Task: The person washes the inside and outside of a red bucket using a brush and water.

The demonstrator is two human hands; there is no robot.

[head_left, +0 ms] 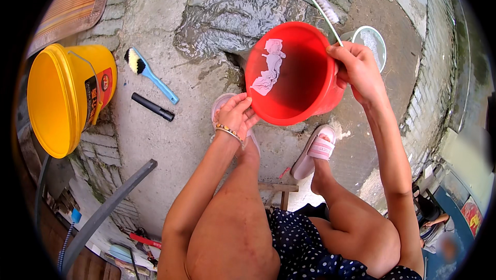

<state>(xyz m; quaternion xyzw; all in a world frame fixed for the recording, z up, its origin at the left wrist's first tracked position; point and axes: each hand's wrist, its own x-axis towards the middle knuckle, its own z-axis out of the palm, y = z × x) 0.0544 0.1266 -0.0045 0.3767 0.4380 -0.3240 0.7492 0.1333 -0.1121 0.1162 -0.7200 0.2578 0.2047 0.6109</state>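
A red plastic bucket (296,81) hangs tilted before me, its mouth facing me. Inside, a pale lilac patch (269,68) with a ragged outline clings to the wall; whether it is a sticker or residue, I cannot tell. My left hand (236,116), with a beaded bracelet, pinches the rim at the lower left. With my right hand (360,71) I grip the rim at the right, and a thin bottle brush (324,9) with white bristles and a pale green handle sticks up from the same fingers. Behind that hand stands a small pale green tub (373,42).
On the concrete to the left lie a blue-handled scrub brush (151,76) and a black tube (153,107). A yellow bucket (103,58) stands at far left, near a grey bar (111,210). Wet paving (227,19) lies ahead. Another person (439,233) appears at lower right.
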